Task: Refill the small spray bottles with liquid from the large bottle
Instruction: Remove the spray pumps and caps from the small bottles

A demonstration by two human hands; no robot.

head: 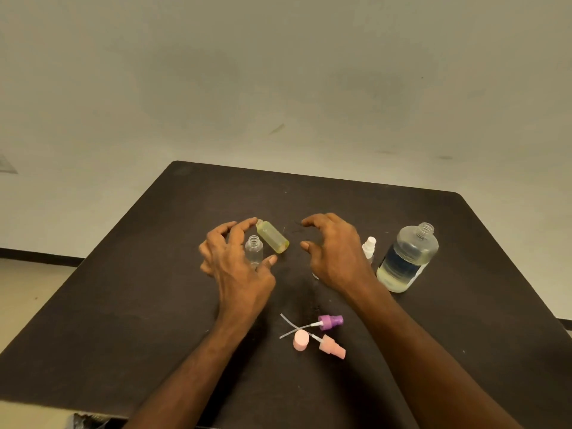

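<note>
A clear small bottle stands uncapped near the table's middle. My left hand curls round it, thumb against its lower right side and fingers behind it. The index fingertip touches the neck of a yellow small bottle, which lies tilted with its open neck pointing up-left. My right hand hovers to the right of that bottle with fingers loosely curled, holding nothing. Just behind it stands a small bottle with a white spray head. The large bottle stands uncapped at the right, with pale liquid in its lower part.
On the dark table, close to me, lie a purple spray head and a pink spray head with their thin tubes crossed, plus a pink cap. A pale floor surrounds the table.
</note>
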